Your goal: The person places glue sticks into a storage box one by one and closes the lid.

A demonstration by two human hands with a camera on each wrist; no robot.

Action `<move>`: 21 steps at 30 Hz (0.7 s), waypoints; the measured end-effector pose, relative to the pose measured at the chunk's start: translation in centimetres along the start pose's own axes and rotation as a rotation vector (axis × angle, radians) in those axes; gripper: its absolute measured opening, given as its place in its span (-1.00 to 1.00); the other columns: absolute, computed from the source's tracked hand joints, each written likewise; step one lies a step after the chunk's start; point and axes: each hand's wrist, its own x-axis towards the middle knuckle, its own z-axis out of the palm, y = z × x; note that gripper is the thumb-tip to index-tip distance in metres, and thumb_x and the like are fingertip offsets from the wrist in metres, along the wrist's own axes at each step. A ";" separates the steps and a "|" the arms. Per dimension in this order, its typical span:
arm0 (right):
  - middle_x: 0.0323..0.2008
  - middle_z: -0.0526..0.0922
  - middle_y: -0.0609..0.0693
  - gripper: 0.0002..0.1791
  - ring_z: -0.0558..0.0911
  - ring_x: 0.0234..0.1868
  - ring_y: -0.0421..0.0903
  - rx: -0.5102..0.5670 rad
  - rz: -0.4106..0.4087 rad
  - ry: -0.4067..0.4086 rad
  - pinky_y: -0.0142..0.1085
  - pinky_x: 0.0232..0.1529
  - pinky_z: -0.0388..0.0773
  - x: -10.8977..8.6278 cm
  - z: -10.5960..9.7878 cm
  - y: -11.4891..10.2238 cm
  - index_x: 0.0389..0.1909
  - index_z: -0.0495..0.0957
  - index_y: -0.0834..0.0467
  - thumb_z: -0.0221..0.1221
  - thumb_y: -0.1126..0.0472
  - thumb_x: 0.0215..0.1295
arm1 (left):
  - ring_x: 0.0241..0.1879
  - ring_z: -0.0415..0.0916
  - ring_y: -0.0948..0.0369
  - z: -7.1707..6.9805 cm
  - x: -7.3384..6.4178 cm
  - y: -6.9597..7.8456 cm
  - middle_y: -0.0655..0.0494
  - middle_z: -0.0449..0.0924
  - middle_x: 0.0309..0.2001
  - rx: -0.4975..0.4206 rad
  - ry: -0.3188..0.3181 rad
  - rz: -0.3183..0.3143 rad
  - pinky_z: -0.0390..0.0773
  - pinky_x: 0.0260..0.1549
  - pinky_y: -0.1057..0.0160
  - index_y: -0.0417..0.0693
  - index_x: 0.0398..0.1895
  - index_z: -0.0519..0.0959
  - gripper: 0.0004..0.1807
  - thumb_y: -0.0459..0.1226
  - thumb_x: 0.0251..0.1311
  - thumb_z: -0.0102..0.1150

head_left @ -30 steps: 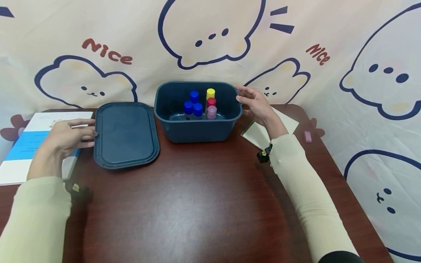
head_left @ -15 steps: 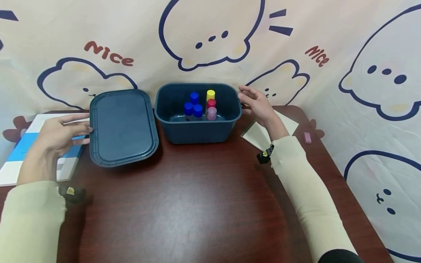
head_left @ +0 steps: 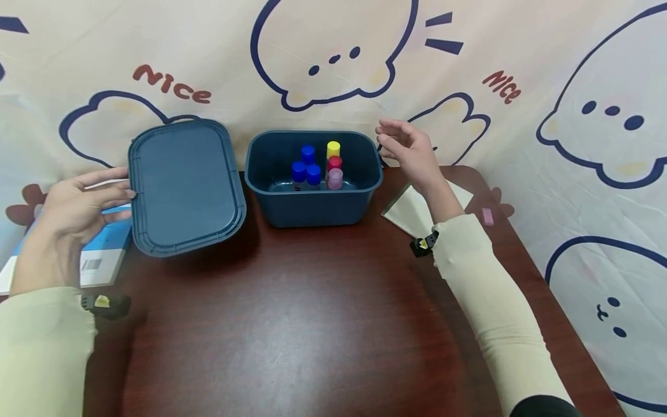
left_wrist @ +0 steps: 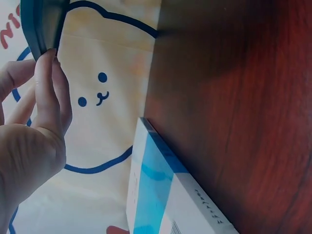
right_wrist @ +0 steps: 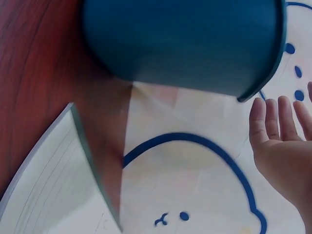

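My left hand (head_left: 85,208) pinches the left edge of a dark blue-green lid (head_left: 184,185), raised off the table and tilted. In the left wrist view the fingertips and thumb meet on the corner of the lid (left_wrist: 44,24). A matching plastic bin (head_left: 312,208) stands at the back middle. Inside it are bottles with blue caps (head_left: 299,169), a yellow cap (head_left: 333,148), a red cap (head_left: 334,163) and a pink cap (head_left: 335,178). My right hand (head_left: 409,150) hovers beside the bin's right rim, fingers relaxed and holding nothing; the right wrist view shows it apart from the bin (right_wrist: 185,44).
A white and blue book (head_left: 104,249) lies at the left, partly behind my left hand. Under my right forearm lies an open notebook (head_left: 411,214). A small pink block (head_left: 487,216) sits near the table's right edge. A printed cloth (head_left: 312,35) hangs right behind the table.
The lid has risen from the table and shifted left, tilting up, in my left hand. My right hand has lifted up and away from the bin's rim. The bin has stayed in place.
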 end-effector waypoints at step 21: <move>0.18 0.56 0.21 -0.57 0.61 0.11 0.22 0.114 0.006 -0.318 -0.05 0.06 0.64 -1.4 6.8 -3.2 0.27 0.48 0.29 0.20 0.36 0.42 | -0.31 0.73 0.13 3.8 -0.7 1.3 0.06 0.75 -0.15 -0.303 0.044 -0.024 0.73 -0.45 0.18 -0.02 0.11 0.71 -0.59 -0.50 0.22 0.33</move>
